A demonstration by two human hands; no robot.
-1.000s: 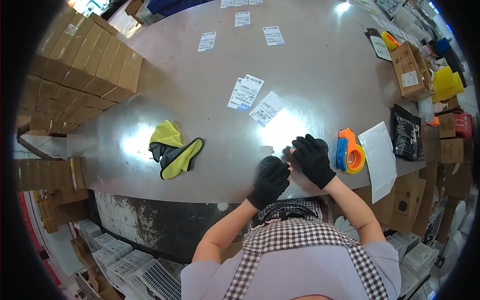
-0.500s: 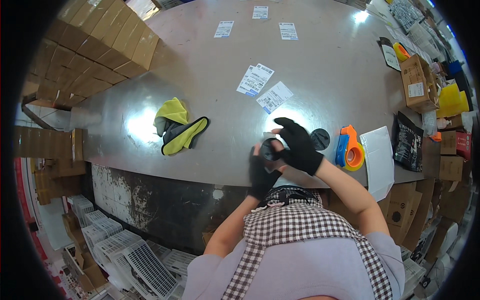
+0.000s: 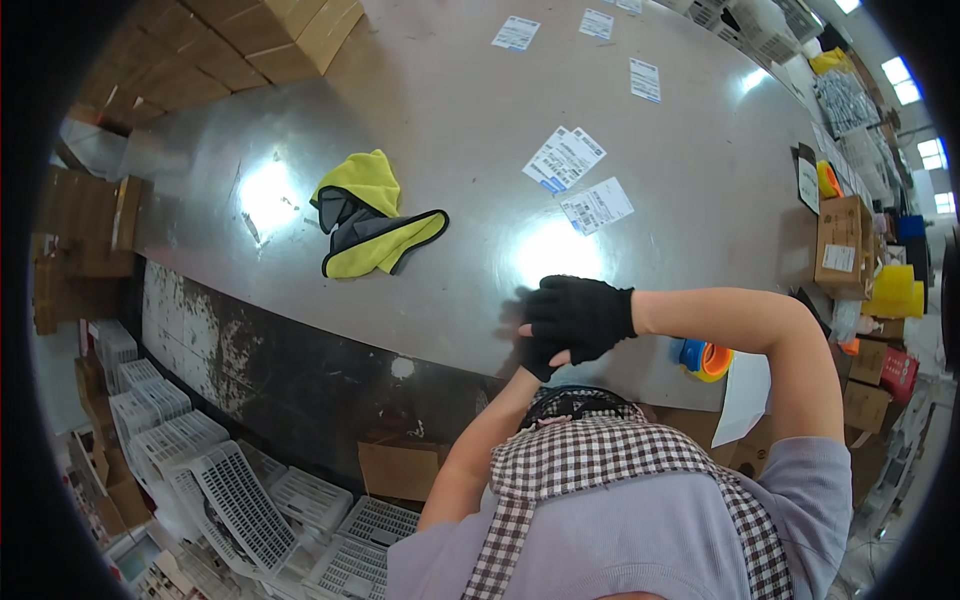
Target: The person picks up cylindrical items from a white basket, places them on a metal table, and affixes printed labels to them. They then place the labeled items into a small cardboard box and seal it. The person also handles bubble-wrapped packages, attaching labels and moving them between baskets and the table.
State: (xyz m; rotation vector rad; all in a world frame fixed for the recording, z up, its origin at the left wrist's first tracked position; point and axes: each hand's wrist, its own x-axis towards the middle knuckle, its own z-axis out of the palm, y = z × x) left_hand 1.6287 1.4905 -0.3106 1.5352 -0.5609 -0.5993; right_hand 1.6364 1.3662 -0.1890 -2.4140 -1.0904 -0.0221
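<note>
My right hand (image 3: 582, 313), in a black fingerless glove, is closed over my left hand (image 3: 538, 360) close to the table's near edge. The left wears the same kind of glove and sits mostly hidden below the right. Whatever lies between them is covered by the fingers. Beyond the hands are two overlapping printed paper labels (image 3: 564, 160) and a single label (image 3: 597, 206) lying flat. Right of my hands, partly behind my right forearm, stands an orange and blue tape dispenser (image 3: 708, 358).
A yellow and grey cloth (image 3: 362, 185) lies crumpled on the metal table (image 3: 450, 110). Stacked cartons (image 3: 250, 45) stand far left. A white sheet (image 3: 745, 398) hangs over the right edge, near an open cardboard box (image 3: 843, 240). White plastic baskets (image 3: 240, 500) sit below left.
The round black-lidded container seen between my hands is now covered; my right hand has closed over it. A black disc by the dispenser no longer shows. The view has turned.
</note>
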